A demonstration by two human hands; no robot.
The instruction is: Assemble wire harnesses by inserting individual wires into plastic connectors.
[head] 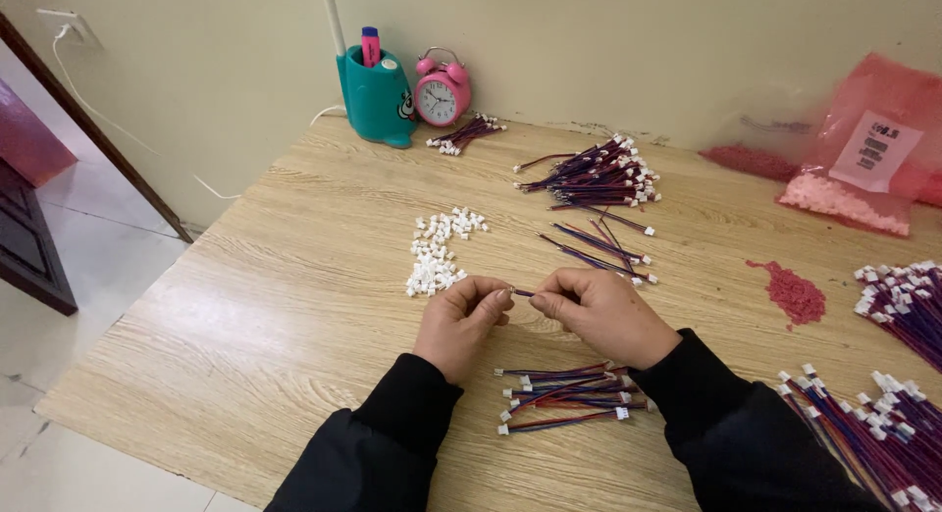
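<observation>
Both hands meet at the middle of the counter, pinching the same thing. Left hand (459, 321) has its grip closed, thumb + forefinger tips on one end of a thin purple-ish wire lead (523, 293); can't tell if there's a small white plug under the fingertips, too small. Right hand (603, 314) grip is also closed on the other end of that lead, fingers curled in. The lead sits just above the light wood-grain counter (294, 306), only a short bit showing btwn the two hands.

Just below the wrists: a small bundle of red/blue/purple wires with white plug ends (564, 396), lying flat. Just left of the left hand, a loose heap of tiny white plastic connector housings (437, 255). Beyond the right hand, a few stray leads, then a bigger pile of the same wires (597, 177) further back.

Far right edge has more wire bundles (898, 306), a little mound of red bits (793, 292), and a pink plastic bag (868, 149) w/ a white label. Back by the wall: a teal pen holder (378, 95) and a pink twin-bell alarm clock (442, 90).
</observation>
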